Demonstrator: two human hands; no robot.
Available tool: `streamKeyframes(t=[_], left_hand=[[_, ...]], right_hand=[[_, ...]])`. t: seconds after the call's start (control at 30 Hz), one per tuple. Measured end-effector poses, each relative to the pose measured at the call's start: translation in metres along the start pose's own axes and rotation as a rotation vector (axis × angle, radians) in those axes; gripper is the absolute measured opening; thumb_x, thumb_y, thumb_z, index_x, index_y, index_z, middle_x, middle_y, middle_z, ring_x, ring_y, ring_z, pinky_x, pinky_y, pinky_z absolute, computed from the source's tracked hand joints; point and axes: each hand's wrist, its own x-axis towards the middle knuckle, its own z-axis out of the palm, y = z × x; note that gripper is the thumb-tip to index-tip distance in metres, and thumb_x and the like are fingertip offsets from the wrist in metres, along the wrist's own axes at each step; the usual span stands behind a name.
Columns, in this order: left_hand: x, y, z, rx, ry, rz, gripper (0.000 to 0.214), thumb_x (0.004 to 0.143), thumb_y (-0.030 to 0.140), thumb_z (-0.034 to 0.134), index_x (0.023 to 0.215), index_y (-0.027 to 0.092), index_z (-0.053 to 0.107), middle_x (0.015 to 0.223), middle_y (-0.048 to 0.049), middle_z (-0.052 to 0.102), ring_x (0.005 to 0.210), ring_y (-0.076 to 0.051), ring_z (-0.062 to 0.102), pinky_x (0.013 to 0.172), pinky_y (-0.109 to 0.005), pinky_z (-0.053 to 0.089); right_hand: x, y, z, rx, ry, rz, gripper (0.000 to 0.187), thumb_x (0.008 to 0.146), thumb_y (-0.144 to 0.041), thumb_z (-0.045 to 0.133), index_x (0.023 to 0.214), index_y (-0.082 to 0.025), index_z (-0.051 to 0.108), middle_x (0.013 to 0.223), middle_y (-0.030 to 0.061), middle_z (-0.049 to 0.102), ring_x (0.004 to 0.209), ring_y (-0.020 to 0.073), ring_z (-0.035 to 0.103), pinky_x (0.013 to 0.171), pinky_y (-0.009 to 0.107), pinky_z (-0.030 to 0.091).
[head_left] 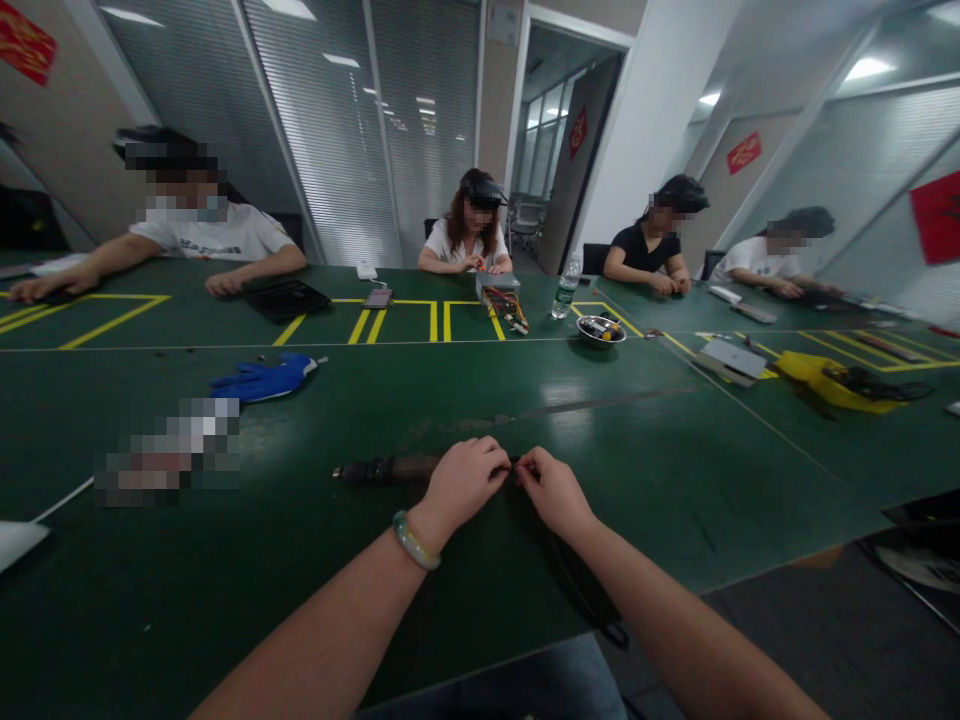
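Observation:
A dark, slim tool that looks like an electric screwdriver (382, 469) lies on the green table in front of me, its narrow metal tip pointing left. My left hand (466, 473) wraps over the rear end of it with bent fingers. Close by on the right, my right hand (553, 490) pinches at the tool's tail, where the black cable (570, 585) begins; the exact piece is hidden by the fingers. From there the cable runs down toward the table's near edge, beneath my right forearm. A pale bracelet (415, 541) circles my left wrist.
A blue glove (264, 379) lies to the left, beyond a blurred-out object with a white cable. Farther off stand a metal bowl (601, 331) of small parts and a water bottle (566, 287). Yellow cloth (832, 382) with cables lies right. Several people sit working across the table.

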Motion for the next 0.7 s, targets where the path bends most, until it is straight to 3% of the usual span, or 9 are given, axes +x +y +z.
streamKeyframes(t=[0.43, 0.7], left_hand=[[-0.001, 0.002, 0.002, 0.012, -0.011, -0.03, 0.009, 0.09, 0.026, 0.058, 0.097, 0.023, 0.064, 0.101, -0.0023, 0.059, 0.093, -0.018, 0.055, 0.082, -0.032, 0.041], [-0.002, 0.004, 0.001, 0.022, 0.003, -0.044, 0.009, 0.09, 0.028, 0.058, 0.095, 0.024, 0.064, 0.1, -0.0018, 0.06, 0.093, -0.019, 0.055, 0.079, -0.032, 0.04]], right_hand=[[0.002, -0.005, -0.005, 0.004, -0.046, 0.053, 0.01, 0.085, -0.017, 0.062, 0.094, -0.021, 0.064, 0.083, -0.0012, 0.068, 0.078, 0.0138, 0.063, 0.071, 0.023, 0.042], [-0.005, -0.011, 0.001, -0.074, 0.093, 0.101, 0.012, 0.089, -0.023, 0.057, 0.088, -0.024, 0.07, 0.086, -0.0011, 0.069, 0.079, 0.015, 0.062, 0.071, 0.024, 0.04]])
